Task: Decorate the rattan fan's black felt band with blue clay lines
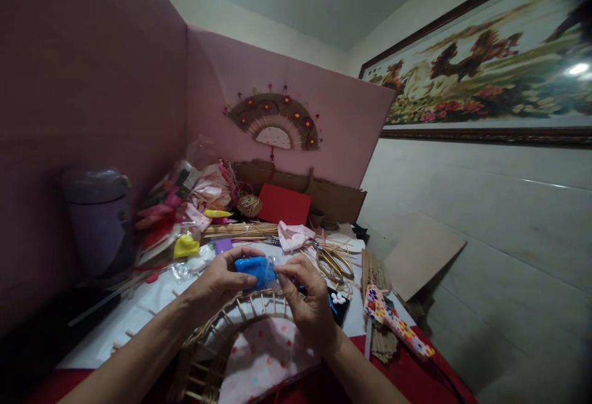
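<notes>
My left hand (231,276) is closed around a packet of blue modelling clay (253,270) in clear wrapping. At the packet's right end, my right hand (308,296) pinches the clear plastic between thumb and fingers. Below both hands lies a woven fan frame (240,306) of thin sticks, with a patterned pale cloth (268,358) over its inner half-circle. Close beside my right hand is a black piece (341,306) bearing a small white flower shape and a blue strip.
Gold-handled scissors (333,263) lie right of the hands, with a flowered glue gun (395,321) beyond. Yellow clay (186,246), a twine ball (250,205) and a red card (284,204) sit behind. A purple bin (99,225) stands left; a finished fan (277,117) hangs on the pink board.
</notes>
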